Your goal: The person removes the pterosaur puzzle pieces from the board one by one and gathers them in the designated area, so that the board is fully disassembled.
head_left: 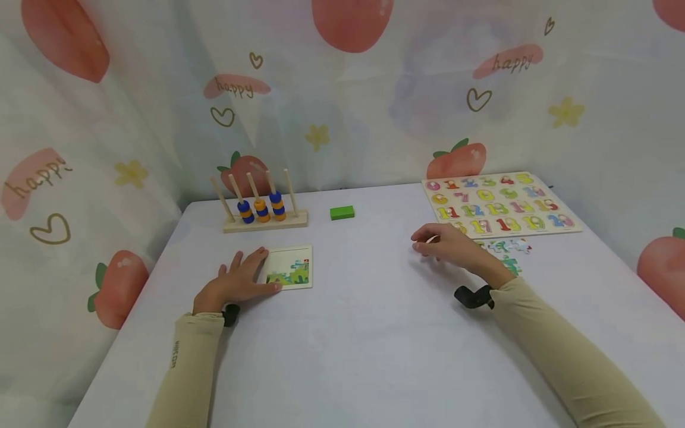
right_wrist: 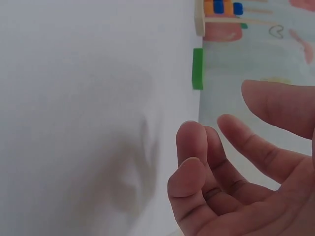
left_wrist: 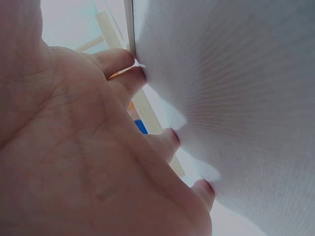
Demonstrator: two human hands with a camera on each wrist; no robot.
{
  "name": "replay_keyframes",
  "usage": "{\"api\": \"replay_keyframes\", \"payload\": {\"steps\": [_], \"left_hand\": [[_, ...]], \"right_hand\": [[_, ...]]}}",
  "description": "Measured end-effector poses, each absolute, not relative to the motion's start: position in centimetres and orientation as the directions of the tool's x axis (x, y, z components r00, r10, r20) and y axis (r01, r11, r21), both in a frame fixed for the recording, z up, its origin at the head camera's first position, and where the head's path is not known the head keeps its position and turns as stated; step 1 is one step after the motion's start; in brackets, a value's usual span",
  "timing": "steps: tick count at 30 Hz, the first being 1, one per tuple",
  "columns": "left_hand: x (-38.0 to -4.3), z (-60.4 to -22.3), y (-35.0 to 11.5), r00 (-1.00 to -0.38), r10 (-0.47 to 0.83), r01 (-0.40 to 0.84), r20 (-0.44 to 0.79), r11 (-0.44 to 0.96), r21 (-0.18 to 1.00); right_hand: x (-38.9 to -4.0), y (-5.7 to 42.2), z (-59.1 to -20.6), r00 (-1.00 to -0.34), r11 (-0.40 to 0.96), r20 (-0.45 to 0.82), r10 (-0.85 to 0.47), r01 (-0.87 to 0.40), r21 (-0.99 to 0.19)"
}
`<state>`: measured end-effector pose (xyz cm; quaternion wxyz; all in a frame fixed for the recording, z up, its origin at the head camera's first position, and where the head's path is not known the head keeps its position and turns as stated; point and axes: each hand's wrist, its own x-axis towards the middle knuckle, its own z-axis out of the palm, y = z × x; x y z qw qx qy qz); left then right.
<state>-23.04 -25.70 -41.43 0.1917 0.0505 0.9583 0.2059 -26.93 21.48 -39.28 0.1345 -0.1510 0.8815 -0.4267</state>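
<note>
In the head view my left hand rests at the left side of a small square jigsaw board. Its fingers are spread, with the index finger at the board's top left corner and the thumb at the lower edge. Green pieces fill the lower part of the board. The left wrist view shows the palm and several fingertips down on the white tabletop. My right hand hovers above the table, fingers loosely bent and nothing between them. Near it lie loose jigsaw pieces, partly hidden by the hand and wrist.
A wooden peg stand with blue and orange beads is at the back left. Right of it lies a green block. A number puzzle board lies at the back right. Patterned cloth hangs behind the table.
</note>
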Motion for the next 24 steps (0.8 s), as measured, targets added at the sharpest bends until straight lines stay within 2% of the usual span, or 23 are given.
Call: {"api": "replay_keyframes", "payload": {"steps": [24], "left_hand": [[-23.0, -41.7, -25.8, -0.924, 0.184, 0.026, -0.335, 0.904, 0.426]], "right_hand": [[-28.0, 14.3, -39.8, -0.856, 0.543, -0.146, -0.497, -0.175, -0.821]]}}
